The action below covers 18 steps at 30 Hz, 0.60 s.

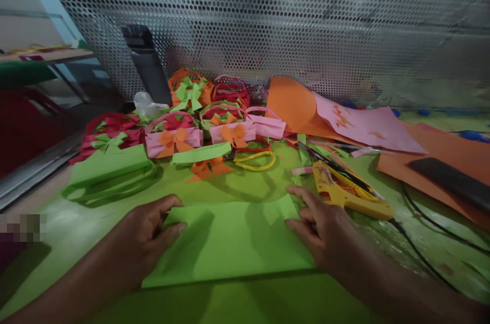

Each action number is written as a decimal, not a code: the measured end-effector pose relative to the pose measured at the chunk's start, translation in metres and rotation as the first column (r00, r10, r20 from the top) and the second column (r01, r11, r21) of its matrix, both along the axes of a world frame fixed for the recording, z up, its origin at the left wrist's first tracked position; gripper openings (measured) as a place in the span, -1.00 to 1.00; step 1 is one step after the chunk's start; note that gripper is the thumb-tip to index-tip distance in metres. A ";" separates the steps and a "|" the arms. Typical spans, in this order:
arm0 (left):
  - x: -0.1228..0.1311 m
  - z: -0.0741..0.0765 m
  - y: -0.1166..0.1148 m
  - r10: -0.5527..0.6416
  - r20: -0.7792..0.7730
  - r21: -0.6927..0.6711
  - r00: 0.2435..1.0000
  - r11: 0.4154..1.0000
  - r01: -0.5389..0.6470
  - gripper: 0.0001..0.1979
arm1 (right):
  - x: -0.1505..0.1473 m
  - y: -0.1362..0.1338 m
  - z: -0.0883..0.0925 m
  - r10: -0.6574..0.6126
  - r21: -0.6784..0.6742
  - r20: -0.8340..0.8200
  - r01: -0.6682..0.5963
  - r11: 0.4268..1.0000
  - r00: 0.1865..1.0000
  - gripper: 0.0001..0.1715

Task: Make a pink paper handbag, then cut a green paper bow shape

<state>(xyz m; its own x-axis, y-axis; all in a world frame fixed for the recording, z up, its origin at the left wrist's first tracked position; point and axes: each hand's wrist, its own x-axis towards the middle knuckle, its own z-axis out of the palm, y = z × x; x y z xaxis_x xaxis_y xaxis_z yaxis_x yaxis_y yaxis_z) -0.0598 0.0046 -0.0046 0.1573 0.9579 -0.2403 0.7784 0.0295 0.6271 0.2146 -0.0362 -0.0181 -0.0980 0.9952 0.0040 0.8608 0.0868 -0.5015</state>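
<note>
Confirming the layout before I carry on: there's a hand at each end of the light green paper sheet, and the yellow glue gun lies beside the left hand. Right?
Not quite: the yellow glue gun lies beside the right hand, not the left hand, as the head view shows. There is indeed a hand at each end of the light green paper sheet.

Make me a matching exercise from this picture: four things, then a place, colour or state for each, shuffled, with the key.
1. green sheet
2. glue gun
3. dark bottle
4. pink sheet

A. back left, near the perforated metal panel
B. orange pieces on it
C. yellow
D. between left hand and right hand

Pairs: 1-D, 2-C, 3-A, 4-B
</note>
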 end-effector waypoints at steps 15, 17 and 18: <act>0.003 -0.001 0.002 0.017 -0.159 0.122 0.987 0.993 0.002 -0.79 | 0.001 -0.004 -0.004 0.073 0.211 0.283 -0.136 0.968 0.957 -0.51; 0.005 0.000 0.002 0.034 -0.143 0.112 0.989 0.994 -0.018 -0.78 | 0.001 -0.005 -0.002 0.085 0.256 0.311 -0.170 0.952 0.947 -0.55; 0.005 0.000 0.001 0.036 -0.141 0.119 0.989 0.993 -0.019 -0.78 | 0.001 -0.005 -0.002 0.086 0.272 0.320 -0.179 0.945 0.943 -0.56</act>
<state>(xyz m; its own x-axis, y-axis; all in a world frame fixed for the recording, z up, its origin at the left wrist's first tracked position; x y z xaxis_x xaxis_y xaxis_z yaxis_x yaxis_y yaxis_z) -0.0544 0.0058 -0.0046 0.1025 0.9842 -0.1442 0.8601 -0.0149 0.5099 0.2156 -0.0414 -0.0197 -0.2715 0.9312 0.2433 0.9366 0.3138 -0.1558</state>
